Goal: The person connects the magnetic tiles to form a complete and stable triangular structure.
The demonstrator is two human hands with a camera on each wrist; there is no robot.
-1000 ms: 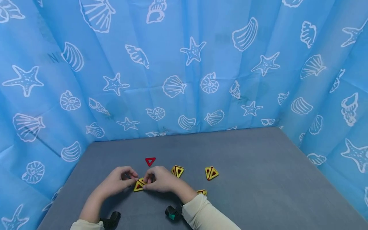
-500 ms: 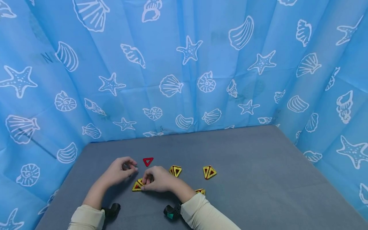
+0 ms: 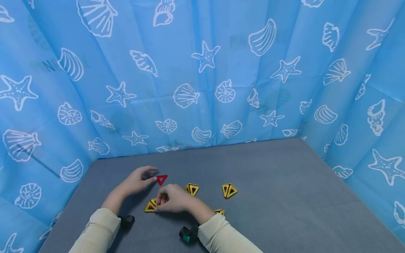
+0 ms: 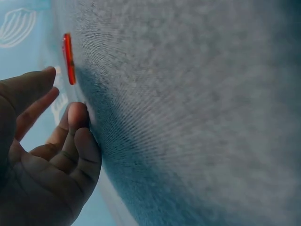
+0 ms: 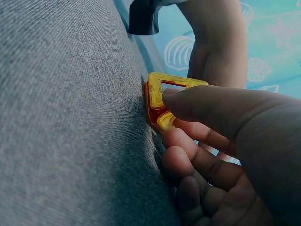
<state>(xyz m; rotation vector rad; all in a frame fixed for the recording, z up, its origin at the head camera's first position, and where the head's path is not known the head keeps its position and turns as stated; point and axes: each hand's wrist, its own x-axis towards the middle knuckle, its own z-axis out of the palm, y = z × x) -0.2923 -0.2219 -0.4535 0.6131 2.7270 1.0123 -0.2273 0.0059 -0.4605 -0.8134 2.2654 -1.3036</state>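
My right hand [image 3: 177, 199] pinches a small cluster of yellow triangular magnetic tiles [image 3: 149, 207] at the table's left front. In the right wrist view the thumb lies over one yellow tile [image 5: 155, 94] with red beneath it, and curled fingers meet its lower edge. Farther back, my left hand [image 3: 137, 182] reaches beside a red triangular magnetic tile [image 3: 162, 179] lying on the table. Seen from the left wrist, a gap separates the fingertips from the red tile [image 4: 69, 59], and nothing is held; the other fingers are bent.
More yellow-and-red tile groups lie on the grey table [image 3: 284, 211]: one group [image 3: 192, 189] behind the right hand, another [image 3: 229, 190] farther right, and a third [image 3: 219, 212] partly hidden by the right forearm. A blue shell-print curtain [image 3: 202, 88] encloses the back and sides.
My left hand has left the yellow tiles and moved back and slightly right, up to the red tile. The right hand keeps its hold on the yellow tiles.
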